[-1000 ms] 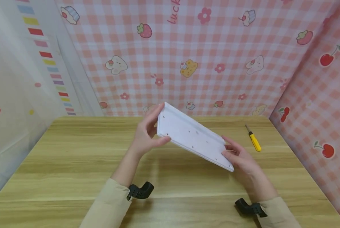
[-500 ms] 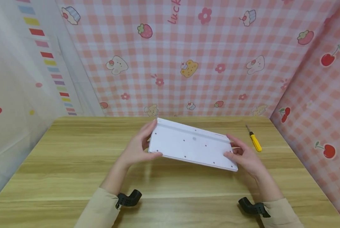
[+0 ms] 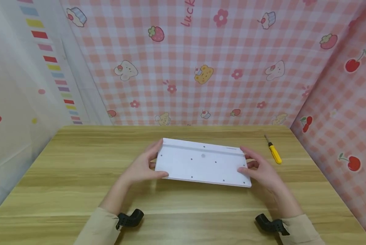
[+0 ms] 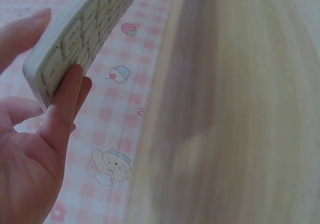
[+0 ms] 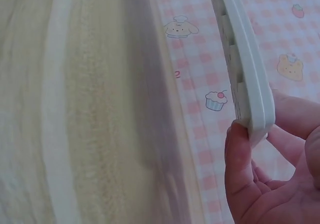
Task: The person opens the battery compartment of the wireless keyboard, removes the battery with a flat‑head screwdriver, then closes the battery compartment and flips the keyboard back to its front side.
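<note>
A white keyboard (image 3: 201, 166) is held above the table with its underside, dotted with several small screw holes, facing the head camera. Its keys (image 4: 75, 39) show on the other face in the left wrist view. My left hand (image 3: 143, 166) grips the left end, thumb on the underside and fingers around the key side. At the opposite end, my right hand (image 3: 260, 168) pinches the keyboard between thumb and fingers. In the right wrist view the keyboard's edge (image 5: 252, 69) appears nearly side-on.
A screwdriver (image 3: 274, 151) with a yellow handle lies on the wooden table (image 3: 186, 224), right of the right hand. Behind the table hangs a pink checked cloth (image 3: 183, 51). Another printed cloth (image 3: 339, 112) closes off the right side.
The keyboard has gone from a steep slant to nearly level, its left end coming down and left with the left hand. Its underside now faces the head camera more fully.
</note>
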Motion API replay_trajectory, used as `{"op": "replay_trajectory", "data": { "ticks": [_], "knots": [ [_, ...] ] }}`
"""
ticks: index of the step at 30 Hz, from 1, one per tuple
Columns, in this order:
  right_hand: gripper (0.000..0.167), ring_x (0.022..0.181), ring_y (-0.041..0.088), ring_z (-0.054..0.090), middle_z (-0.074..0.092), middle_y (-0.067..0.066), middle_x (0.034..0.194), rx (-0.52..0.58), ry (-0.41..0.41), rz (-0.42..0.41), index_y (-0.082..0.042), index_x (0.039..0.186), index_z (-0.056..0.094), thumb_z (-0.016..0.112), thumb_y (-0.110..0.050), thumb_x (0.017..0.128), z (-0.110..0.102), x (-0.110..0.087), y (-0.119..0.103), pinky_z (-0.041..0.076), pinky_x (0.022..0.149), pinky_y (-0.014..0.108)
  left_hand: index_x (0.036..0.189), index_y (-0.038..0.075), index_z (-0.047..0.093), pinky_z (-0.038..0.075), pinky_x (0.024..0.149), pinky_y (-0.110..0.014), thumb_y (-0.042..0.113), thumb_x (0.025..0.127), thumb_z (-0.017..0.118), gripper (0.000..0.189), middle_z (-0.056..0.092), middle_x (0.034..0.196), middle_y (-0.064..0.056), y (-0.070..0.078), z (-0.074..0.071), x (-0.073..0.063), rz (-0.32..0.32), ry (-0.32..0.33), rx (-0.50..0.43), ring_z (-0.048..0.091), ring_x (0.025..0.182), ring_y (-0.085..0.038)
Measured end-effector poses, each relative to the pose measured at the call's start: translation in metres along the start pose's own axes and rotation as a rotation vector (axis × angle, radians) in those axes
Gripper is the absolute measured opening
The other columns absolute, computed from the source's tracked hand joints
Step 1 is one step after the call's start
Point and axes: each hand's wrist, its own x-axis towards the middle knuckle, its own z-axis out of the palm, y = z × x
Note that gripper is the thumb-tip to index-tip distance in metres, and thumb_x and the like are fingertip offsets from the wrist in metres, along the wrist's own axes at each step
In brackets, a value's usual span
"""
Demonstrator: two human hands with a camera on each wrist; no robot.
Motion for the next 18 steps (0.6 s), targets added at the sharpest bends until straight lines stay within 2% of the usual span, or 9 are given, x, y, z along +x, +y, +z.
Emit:
{"op": "replay_trajectory", "data": {
  "ticks": [6, 18],
  "knots": [
    [0.073, 0.094, 0.029, 0.055, 0.047, 0.022, 0.128, -0.033, -0.041, -0.026, -0.007, 0.152, 0.039, 0.076, -0.014, 0.089, 0.002, -0.002, -0.002, 0.051, 0.077, 0.025, 0.156, -0.001, 0.015, 0.057, 0.08, -0.034, -0.002, 0.074, 0.084, 0.108, 0.001, 0.16, -0.028, -0.007, -0.006, -0.01, -0.045, 0.019, 0.062, 0.053, 0.119, -0.043],
    [0.072, 0.093, 0.029, 0.057, 0.046, 0.02, 0.127, -0.012, -0.105, -0.055, -0.009, 0.151, 0.042, 0.076, -0.01, 0.087, 0.01, -0.001, -0.008, 0.053, 0.079, 0.027, 0.156, 0.0, 0.02, 0.055, 0.077, -0.029, 0.01, 0.077, 0.086, 0.104, 0.013, 0.158, -0.029, -0.014, -0.019, -0.03, -0.083, 0.025, 0.24, 0.059, 0.107, -0.032]
  ]
}}
